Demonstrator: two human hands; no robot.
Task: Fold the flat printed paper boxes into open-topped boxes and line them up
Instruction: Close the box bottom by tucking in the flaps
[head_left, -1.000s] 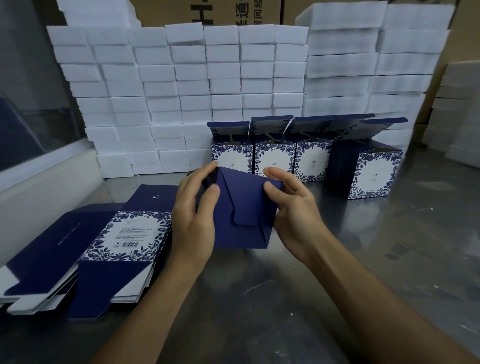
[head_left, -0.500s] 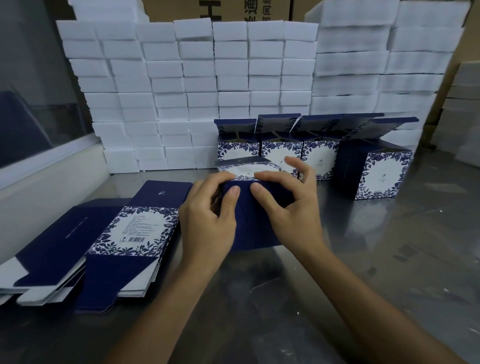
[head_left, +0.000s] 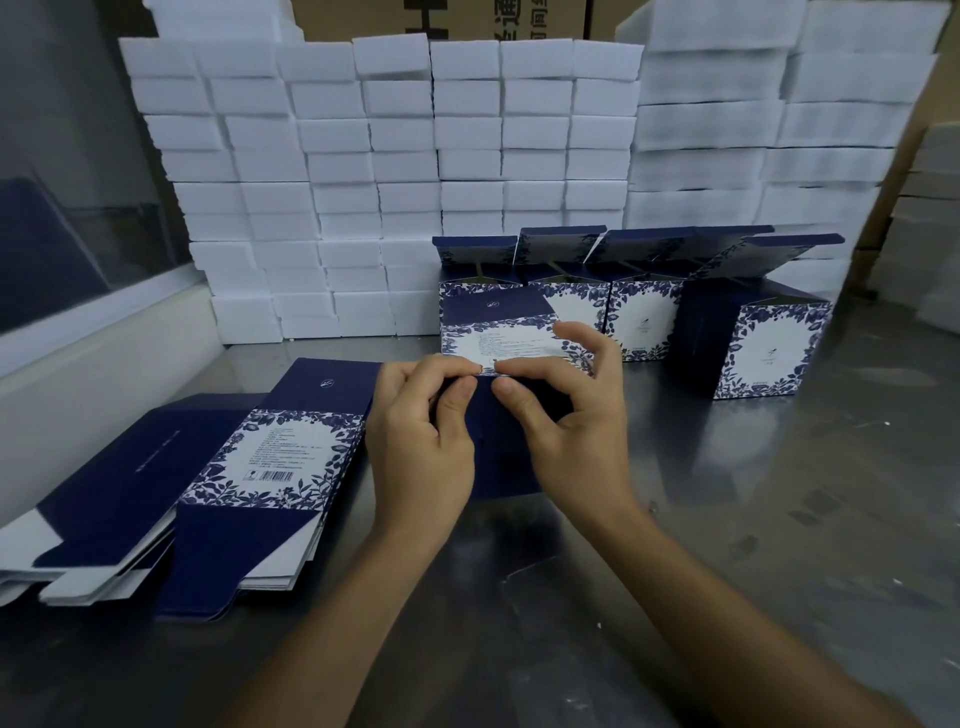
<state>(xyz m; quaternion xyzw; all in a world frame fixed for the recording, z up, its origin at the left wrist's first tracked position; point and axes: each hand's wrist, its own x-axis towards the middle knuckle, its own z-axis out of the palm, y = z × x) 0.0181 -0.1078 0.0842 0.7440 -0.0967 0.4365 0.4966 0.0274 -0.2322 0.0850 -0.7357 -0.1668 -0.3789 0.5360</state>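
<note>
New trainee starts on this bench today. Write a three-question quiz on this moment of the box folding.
1. True or false: both hands grip the box being folded.
2. Where is the stack of flat boxes? A) beside the left hand B) beside the right hand C) on the white foam blocks
3. Fill in: the finished boxes stand with their lids ____.

Key: 1 true; 2 A; 3 open.

My desk (head_left: 779, 519) is shiny grey metal with scuffs. The flat boxes (head_left: 275, 457) are smooth printed paper. The white blocks (head_left: 395, 156) look like soft foam.
</note>
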